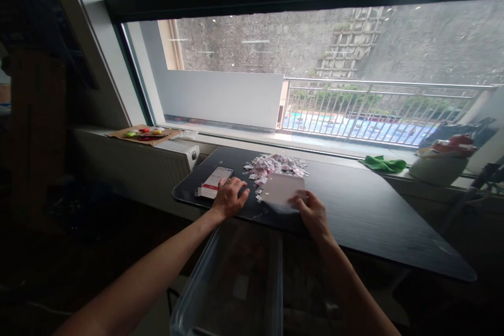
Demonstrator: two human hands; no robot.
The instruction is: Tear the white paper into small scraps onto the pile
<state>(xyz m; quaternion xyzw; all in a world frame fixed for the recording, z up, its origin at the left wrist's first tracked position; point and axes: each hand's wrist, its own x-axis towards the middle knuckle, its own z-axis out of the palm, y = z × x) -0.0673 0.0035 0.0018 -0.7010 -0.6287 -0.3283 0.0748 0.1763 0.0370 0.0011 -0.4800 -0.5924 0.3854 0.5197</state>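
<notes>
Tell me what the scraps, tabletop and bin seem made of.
Scraps: probably matte paper; thin, flat, pale bits with pinkish marks. Tabletop: wood or wood-look laminate, dark with a soft sheen; faint streaks like grain. Bin: likely glossy clear plastic; see-through walls, rim catching light.

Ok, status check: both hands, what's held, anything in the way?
Right hand gripping white panel, motion-blurred. Left hand holding nothing, beside phone, contact unclear. Panel partly blocks view of paper scraps.
</notes>
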